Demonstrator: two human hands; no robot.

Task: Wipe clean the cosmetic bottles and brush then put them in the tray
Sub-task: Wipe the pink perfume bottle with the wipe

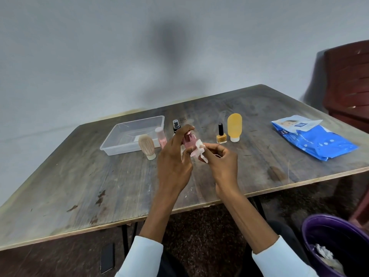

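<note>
Above the middle of the worn wooden table (79, 186), the left hand (173, 158) grips a small pink bottle (188, 143), fingers curled over its top and thumb along its side, holding it roughly upright and clear of the tabletop. The right hand (221, 162) pinches a crumpled white wipe (198, 150) between thumb and fingertips, and the wipe touches the right side of the pink bottle. Behind the hands a clear plastic tray (123, 142) sits on the table toward the left, with nothing visible inside it. Just in front of the tray's right corner stands a beige travel bottle (147, 146) on its white cap, and beside it a pale pink tube (161, 136) stands partly hidden by the left hand. A small spray bottle with a black nozzle and clear cap (176, 125) rises just behind the left hand's fingers. To the right of the hands stand a yellow nail polish bottle with a black cap (221, 134) and, near it, a yellow squeeze bottle (234, 126) resting on its white cap. Well apart on the right lies a blue pack of wet wipes (313, 140). At the lower right, off the table, a purple bin (311, 232) holds crumpled white wipes.
</note>
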